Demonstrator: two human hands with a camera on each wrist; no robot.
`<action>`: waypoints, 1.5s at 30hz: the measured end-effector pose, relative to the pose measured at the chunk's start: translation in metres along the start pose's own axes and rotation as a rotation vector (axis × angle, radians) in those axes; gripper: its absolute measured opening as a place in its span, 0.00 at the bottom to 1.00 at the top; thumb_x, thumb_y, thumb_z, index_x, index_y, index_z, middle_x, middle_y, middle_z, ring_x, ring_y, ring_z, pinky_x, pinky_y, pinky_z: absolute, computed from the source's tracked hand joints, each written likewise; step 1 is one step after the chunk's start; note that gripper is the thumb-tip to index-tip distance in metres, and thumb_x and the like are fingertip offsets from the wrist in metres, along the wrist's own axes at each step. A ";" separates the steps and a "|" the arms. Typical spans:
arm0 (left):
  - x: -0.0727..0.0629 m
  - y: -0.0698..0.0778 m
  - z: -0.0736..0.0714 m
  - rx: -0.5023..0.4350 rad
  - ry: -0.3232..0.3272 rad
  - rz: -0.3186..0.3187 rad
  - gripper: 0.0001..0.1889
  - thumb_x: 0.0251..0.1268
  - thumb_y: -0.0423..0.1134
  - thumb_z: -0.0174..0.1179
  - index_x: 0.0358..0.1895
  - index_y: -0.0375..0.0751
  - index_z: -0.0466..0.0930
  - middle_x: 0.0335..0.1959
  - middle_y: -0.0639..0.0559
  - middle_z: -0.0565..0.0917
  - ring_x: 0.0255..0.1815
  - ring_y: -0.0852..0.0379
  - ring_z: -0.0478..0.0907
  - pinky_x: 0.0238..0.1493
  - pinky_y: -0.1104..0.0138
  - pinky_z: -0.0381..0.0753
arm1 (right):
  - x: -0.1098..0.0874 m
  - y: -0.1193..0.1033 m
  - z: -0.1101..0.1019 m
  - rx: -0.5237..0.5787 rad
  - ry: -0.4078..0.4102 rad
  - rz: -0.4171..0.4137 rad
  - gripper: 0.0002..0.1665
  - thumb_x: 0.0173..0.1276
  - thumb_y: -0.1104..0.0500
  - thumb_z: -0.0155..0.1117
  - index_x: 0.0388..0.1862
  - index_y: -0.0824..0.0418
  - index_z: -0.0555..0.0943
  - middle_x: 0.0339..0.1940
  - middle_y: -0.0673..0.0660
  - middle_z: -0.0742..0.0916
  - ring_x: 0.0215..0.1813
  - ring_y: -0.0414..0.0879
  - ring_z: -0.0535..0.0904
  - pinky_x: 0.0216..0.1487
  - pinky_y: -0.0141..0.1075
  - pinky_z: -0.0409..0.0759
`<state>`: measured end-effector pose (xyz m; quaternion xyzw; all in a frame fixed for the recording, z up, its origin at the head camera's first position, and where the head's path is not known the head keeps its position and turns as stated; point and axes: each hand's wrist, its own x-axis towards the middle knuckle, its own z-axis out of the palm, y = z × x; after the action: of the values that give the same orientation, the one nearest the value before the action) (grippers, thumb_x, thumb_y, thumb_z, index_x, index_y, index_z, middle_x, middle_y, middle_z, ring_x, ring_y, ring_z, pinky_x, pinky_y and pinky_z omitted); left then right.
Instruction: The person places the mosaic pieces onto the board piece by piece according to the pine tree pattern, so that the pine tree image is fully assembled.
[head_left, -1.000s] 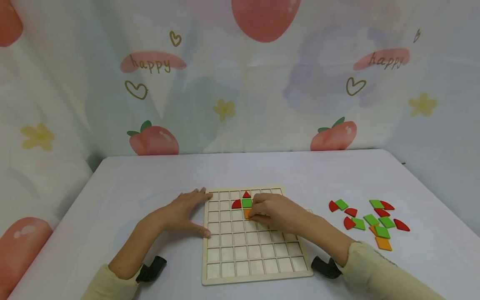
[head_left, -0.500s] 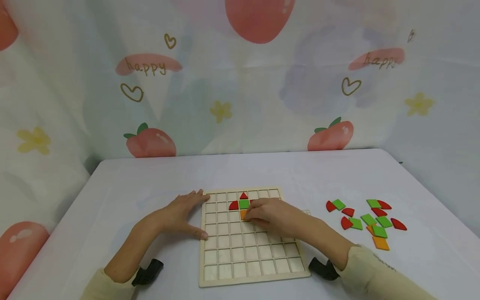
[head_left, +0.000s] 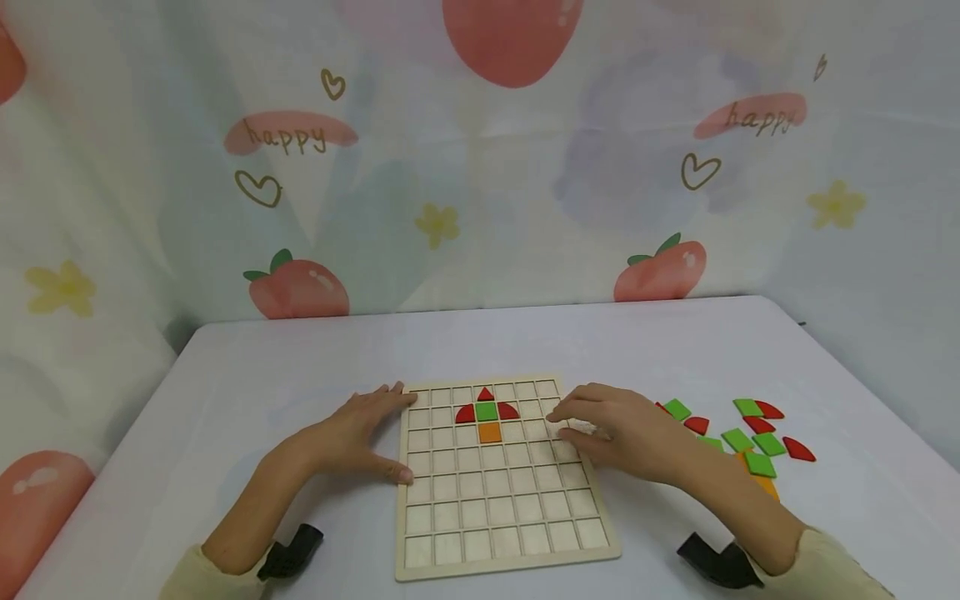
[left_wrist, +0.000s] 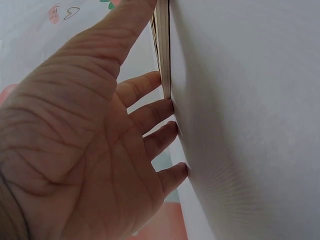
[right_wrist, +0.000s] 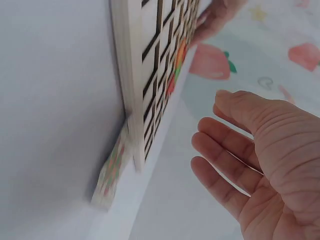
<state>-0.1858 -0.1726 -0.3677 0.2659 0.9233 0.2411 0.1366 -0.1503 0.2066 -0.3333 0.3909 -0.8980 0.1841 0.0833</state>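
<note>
A wooden grid board [head_left: 510, 569] lies on the table. In its upper cells sit a red triangle [head_left: 486, 395], a green square [head_left: 486, 411], an orange square [head_left: 490, 432], and red quarter-circle pieces on the green square's left [head_left: 466, 414] and right [head_left: 507, 411]. My left hand [head_left: 360, 433] rests along the board's left edge, thumb and fingers spread; the left wrist view shows fingertips at the edge [left_wrist: 164, 50]. Over the board's right side hovers my right hand [head_left: 630, 429], fingers loosely bent and holding nothing, as the right wrist view confirms.
Loose green [head_left: 738, 441], red [head_left: 798, 449] and orange pieces lie scattered on the right, partly behind the right forearm. In the right wrist view a small patterned card-like strip [right_wrist: 111, 172] lies by the board's edge. A printed cloth [head_left: 480, 183] hangs behind the table.
My right hand has let go at the middle of the pattern and moved right, uncovering the right red quarter-circle and the whole orange square. The left hand stays at the board's edge.
</note>
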 end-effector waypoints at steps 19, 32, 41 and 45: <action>0.001 0.001 0.001 -0.016 -0.002 0.005 0.57 0.45 0.59 0.80 0.78 0.38 0.62 0.81 0.35 0.58 0.82 0.35 0.50 0.79 0.37 0.46 | -0.048 0.036 -0.030 -0.075 0.196 0.055 0.27 0.51 0.71 0.80 0.49 0.50 0.87 0.43 0.44 0.88 0.34 0.33 0.80 0.33 0.28 0.81; -0.003 0.004 -0.001 -0.004 0.014 0.008 0.57 0.45 0.61 0.80 0.78 0.38 0.63 0.80 0.34 0.59 0.82 0.33 0.51 0.78 0.36 0.47 | -0.069 0.076 -0.045 -0.063 0.049 0.287 0.22 0.60 0.64 0.78 0.54 0.58 0.86 0.47 0.51 0.90 0.43 0.48 0.85 0.42 0.39 0.86; -0.002 0.004 -0.001 -0.013 0.012 0.009 0.57 0.46 0.61 0.79 0.78 0.39 0.62 0.80 0.35 0.58 0.82 0.34 0.51 0.79 0.37 0.47 | -0.077 0.091 -0.040 0.020 -0.104 0.456 0.24 0.61 0.60 0.78 0.57 0.61 0.84 0.52 0.56 0.88 0.51 0.53 0.83 0.45 0.41 0.85; -0.002 0.003 -0.001 -0.011 0.017 0.018 0.57 0.46 0.61 0.79 0.78 0.38 0.62 0.80 0.33 0.59 0.82 0.33 0.50 0.78 0.36 0.47 | -0.078 0.095 -0.036 0.029 -0.120 0.472 0.22 0.62 0.61 0.77 0.56 0.62 0.84 0.51 0.56 0.88 0.49 0.53 0.84 0.44 0.40 0.86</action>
<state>-0.1830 -0.1722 -0.3655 0.2713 0.9207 0.2497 0.1282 -0.1663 0.3324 -0.3485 0.1817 -0.9650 0.1880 -0.0212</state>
